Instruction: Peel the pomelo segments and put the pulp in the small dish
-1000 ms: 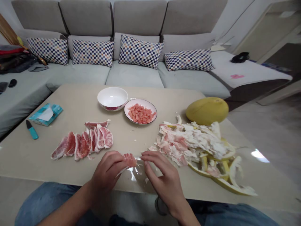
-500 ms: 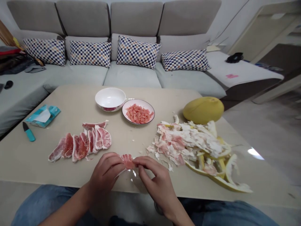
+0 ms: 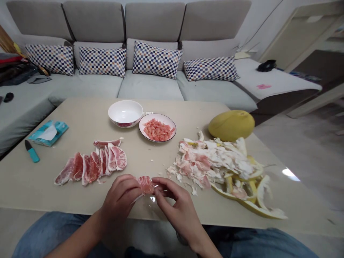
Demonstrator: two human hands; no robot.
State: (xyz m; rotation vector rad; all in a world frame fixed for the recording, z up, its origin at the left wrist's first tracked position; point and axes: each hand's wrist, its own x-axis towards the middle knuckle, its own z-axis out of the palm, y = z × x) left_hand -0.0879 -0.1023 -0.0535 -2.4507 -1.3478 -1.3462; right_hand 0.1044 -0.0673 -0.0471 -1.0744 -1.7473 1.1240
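Note:
My left hand (image 3: pixel 119 195) is closed around a peeled pink pomelo segment (image 3: pixel 146 184), whose far end sticks out past the fingers. White membrane hangs under that hand. At the segment's right end, my right hand (image 3: pixel 174 204) has its thumb and index finger bent on the flesh, a small gap showing between them. A row of pomelo segments (image 3: pixel 91 166) in their membrane lies to the left. Beyond the hands, a plate (image 3: pixel 143 129) holds loose pink pomelo flesh (image 3: pixel 158 129).
A white bowl (image 3: pixel 125 111) stands beside the plate. Peel and membrane scraps (image 3: pixel 215 161) are heaped on the right, before a whole pomelo (image 3: pixel 231 125). On the left lie a tissue pack (image 3: pixel 48 133) and a teal-handled knife (image 3: pixel 32 153). A sofa (image 3: pixel 150 87) stands behind the table (image 3: pixel 188 109).
The right thumb and index finger have opened slightly at the segment's end, and more of its pink flesh shows. The left hand keeps its hold in nearly the same place.

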